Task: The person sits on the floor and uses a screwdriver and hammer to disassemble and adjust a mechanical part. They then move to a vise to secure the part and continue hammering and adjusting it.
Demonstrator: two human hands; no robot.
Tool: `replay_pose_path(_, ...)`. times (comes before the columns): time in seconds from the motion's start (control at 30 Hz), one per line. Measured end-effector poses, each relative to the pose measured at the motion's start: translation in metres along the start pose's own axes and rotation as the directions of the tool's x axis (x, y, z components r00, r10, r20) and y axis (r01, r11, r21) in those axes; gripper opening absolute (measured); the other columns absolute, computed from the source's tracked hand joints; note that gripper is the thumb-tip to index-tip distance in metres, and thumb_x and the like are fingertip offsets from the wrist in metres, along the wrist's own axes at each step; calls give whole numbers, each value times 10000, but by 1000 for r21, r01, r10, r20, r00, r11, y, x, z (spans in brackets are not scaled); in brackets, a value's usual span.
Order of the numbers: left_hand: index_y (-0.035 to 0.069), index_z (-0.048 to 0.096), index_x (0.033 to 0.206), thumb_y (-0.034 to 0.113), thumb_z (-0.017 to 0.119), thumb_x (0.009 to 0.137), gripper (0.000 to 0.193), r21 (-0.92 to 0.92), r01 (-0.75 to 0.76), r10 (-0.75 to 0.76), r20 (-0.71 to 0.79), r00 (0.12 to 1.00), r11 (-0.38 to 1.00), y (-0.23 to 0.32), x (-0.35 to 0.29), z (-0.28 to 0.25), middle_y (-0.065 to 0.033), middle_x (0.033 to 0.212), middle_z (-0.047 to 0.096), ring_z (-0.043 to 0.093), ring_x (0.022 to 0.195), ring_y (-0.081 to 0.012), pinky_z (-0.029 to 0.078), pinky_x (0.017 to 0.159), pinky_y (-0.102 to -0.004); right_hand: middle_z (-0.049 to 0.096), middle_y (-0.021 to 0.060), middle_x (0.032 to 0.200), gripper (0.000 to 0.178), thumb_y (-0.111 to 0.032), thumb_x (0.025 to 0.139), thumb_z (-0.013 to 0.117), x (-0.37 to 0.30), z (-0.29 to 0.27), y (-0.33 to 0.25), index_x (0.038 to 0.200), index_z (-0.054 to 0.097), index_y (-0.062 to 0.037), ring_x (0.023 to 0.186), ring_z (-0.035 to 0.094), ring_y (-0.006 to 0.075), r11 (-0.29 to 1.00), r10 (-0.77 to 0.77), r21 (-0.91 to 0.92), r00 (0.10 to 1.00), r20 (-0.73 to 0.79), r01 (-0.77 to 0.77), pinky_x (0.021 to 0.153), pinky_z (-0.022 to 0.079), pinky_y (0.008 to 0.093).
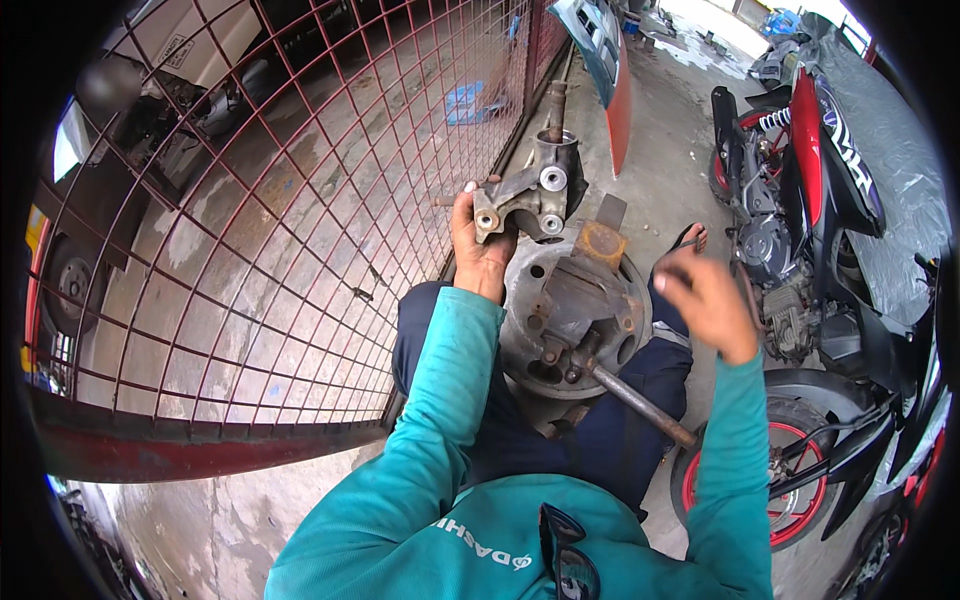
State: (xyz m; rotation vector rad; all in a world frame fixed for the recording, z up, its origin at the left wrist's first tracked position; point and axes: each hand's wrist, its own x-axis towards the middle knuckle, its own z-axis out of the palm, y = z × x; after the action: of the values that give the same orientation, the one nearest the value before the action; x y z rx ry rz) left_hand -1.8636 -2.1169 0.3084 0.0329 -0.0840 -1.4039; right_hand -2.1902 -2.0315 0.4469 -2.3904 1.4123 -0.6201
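Note:
My left hand [478,248] is closed round the lower left part of a greasy cast metal bracket [535,195] with bolt holes and a round socket. A rusty shaft stands up from the socket, and a thinner rod sticks out near my thumb. The bracket is held above the far side of a bench vise [585,290] mounted on a round steel wheel. From the vise a steel bar [640,402] slants toward the near right. My right hand [708,305], blurred, is in the air right of the vise; I cannot make out anything in its fingers.
A red wire mesh fence [270,210] runs along my left, with a vehicle wheel [75,285] behind it. Motorcycles [790,210] line the right side, one tyre [700,470] close to my right arm. A red and blue panel [605,80] leans ahead.

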Motion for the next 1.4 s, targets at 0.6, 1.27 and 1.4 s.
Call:
replay_pose_path(0.6, 83, 732, 1054, 251, 745, 931, 208, 37, 4, -7, 101, 995, 999, 2, -5, 13, -184, 1152, 743, 698, 1128, -353, 534, 1078, -539, 685, 119, 940, 395, -359, 1042, 662, 248, -73, -111, 1150, 709, 18, 800, 658, 196, 793, -364, -392, 879, 309, 466, 714, 533, 387)
replay_pose_path(1.27, 43, 695, 1090, 222, 744, 942, 237, 87, -7, -3, 120, 993, 996, 2, -9, 16, -152, 1141, 737, 703, 1083, -326, 544, 1040, -530, 646, 70, 753, 426, -387, 1028, 684, 238, -78, -112, 1006, 715, 37, 662, 622, 158, 882, -219, -334, 916, 336, 333, 600, 501, 357)
replay_pose_path(1.4, 40, 695, 1093, 222, 742, 944, 239, 100, -6, -1, 72, 997, 995, 1, -9, 15, -151, 1135, 741, 708, 1074, -326, 556, 1021, -529, 633, 73, 728, 422, -384, 1023, 688, 236, -76, -105, 984, 703, 36, 652, 625, 160, 895, -282, -247, 899, 335, 372, 592, 495, 357)
